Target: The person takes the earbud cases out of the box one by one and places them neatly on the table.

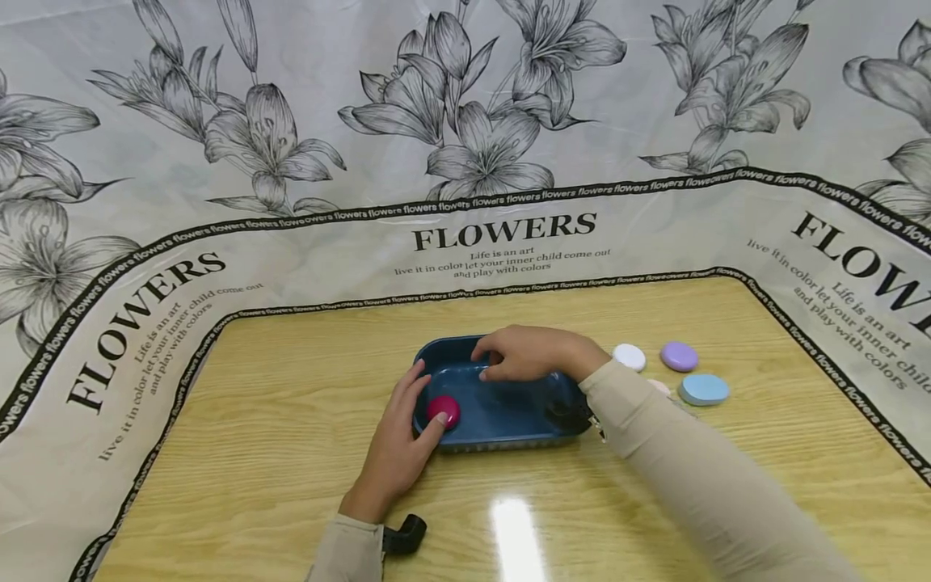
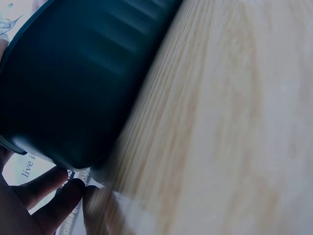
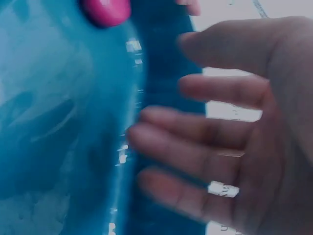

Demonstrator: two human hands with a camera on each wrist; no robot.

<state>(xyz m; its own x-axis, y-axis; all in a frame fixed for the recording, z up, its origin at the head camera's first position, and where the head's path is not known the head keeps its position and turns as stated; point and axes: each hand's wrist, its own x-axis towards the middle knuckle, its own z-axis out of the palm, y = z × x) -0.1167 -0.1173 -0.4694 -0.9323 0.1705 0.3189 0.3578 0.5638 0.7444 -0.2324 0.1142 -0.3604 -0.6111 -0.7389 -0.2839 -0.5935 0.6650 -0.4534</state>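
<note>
A dark blue rectangular tray (image 1: 502,416) sits on the wooden table. My left hand (image 1: 400,440) spans its near left corner, fingers fairly straight along the outside and thumb over the rim. Beside that thumb, inside the tray, lies a glossy magenta disc (image 1: 444,411); it also shows as a pink shape (image 3: 108,10) in the right wrist view. Over the tray's far side is my right hand (image 1: 520,353), holding nothing, its fingers (image 3: 171,147) loosely spread. In the left wrist view, fingers (image 2: 46,196) spread beside the tray's outer corner (image 2: 73,122).
Right of the tray lie a white disc (image 1: 629,357), a purple disc (image 1: 680,356) and a light blue oval piece (image 1: 704,390). A pale pink piece (image 1: 660,387) is mostly hidden by my right sleeve (image 1: 676,453). A flower-printed cloth (image 1: 502,242) hangs behind the table.
</note>
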